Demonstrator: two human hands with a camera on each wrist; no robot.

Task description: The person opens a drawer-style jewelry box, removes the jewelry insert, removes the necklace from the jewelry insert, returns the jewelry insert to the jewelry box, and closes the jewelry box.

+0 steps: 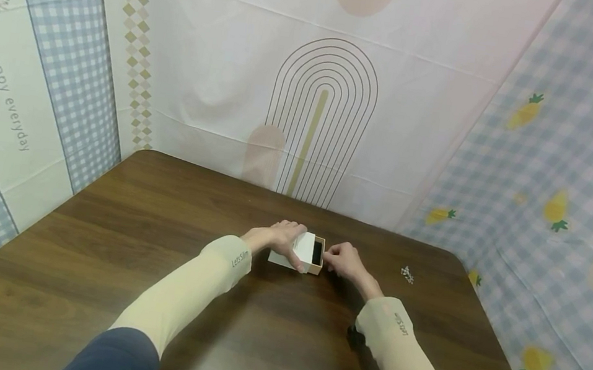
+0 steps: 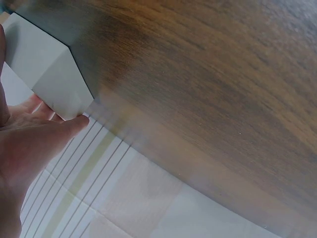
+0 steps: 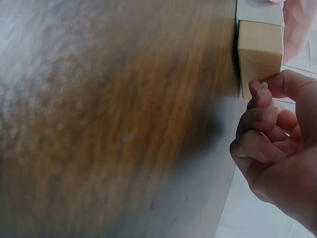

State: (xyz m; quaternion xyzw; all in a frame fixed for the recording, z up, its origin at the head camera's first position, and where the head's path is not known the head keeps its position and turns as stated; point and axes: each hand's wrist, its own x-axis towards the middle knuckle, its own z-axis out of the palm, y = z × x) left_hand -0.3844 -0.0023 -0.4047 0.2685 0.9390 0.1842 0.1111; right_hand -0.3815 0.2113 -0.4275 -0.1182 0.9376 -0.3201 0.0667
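Observation:
A small drawer-style box lies on the brown table. Its white outer sleeve (image 1: 306, 246) is gripped by my left hand (image 1: 285, 237), which lies over the top with the thumb along the near side. From the sleeve's right end a tan cardboard drawer (image 1: 316, 270) sticks partway out, with a black interior showing. My right hand (image 1: 345, 260) pinches the drawer's outer end between thumb and index finger. In the right wrist view the other fingers of that hand are curled beside the tan drawer (image 3: 260, 42). The left wrist view shows fingers and thumb around the white sleeve (image 2: 54, 64).
A little cluster of small silvery pieces (image 1: 407, 274) lies on the table (image 1: 264, 343) to the right of my right hand. Patterned cloths (image 1: 217, 62) hang behind the table's far edge and along both sides.

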